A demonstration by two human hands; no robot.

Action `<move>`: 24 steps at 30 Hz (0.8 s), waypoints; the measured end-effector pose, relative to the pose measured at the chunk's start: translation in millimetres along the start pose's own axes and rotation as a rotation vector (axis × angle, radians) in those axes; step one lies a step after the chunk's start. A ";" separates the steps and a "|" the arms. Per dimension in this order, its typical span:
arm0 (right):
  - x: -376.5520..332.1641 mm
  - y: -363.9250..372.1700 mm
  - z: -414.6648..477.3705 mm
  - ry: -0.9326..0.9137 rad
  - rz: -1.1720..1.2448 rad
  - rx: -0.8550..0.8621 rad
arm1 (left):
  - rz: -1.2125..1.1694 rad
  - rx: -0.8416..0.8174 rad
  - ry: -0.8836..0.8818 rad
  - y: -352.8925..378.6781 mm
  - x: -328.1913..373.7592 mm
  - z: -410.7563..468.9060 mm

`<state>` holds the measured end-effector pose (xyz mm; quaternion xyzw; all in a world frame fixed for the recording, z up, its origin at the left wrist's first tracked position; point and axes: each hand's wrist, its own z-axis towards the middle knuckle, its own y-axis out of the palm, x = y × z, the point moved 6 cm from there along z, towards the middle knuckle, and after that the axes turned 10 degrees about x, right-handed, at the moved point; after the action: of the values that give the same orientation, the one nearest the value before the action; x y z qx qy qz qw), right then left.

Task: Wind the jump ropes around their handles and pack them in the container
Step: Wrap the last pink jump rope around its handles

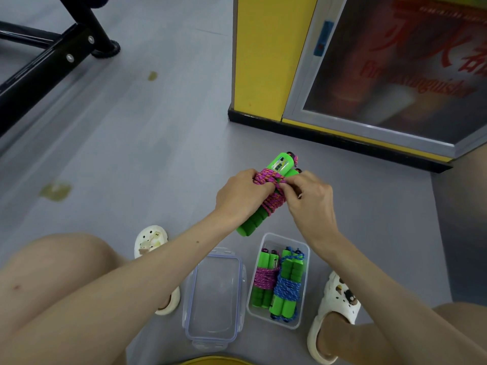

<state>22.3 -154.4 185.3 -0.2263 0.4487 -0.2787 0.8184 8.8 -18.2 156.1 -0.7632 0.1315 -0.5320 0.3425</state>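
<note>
Pink jump rope [271,198], wound round its 2 green handles [250,225], is held above the grey floor [131,154]; the left hand [241,192] grips the coils and the right hand [309,198] pinches the cord. Below, 1 clear container [287,241] holds 2 wound ropes, a pink bundle [263,279] and a blue bundle [286,288], with 1 lid [213,296] beside it. A yellow pillar [263,61] stands beyond.

Bright, even indoor light; soft shadows on the floor [158,143] left of the left hand [241,196]; glass door [395,75] beyond the right hand [312,198] blurred, reflective; edges bowed.
</note>
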 end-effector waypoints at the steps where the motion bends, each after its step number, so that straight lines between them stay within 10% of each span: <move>1: 0.0 -1.2 -1.2 0.022 0.015 0.010 | 0.020 0.005 0.020 0.2 1.0 -0.7; 6: 15.7 -5.2 -4.1 0.447 0.247 0.076 | 0.040 0.061 0.080 -0.4 6.3 -4.2; 13: -3.0 -0.3 -5.2 -0.020 -0.048 0.001 | 0.028 0.069 0.077 4.4 4.5 -8.8; 24: 1.5 13.2 -1.6 0.011 0.084 -0.160 | 0.120 0.076 0.012 5.7 -4.2 -5.3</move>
<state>25.0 -145.8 175.4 -0.2705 0.4829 -0.2088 0.8063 3.3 -22.0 150.3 -0.7370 0.1588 -0.5198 0.4018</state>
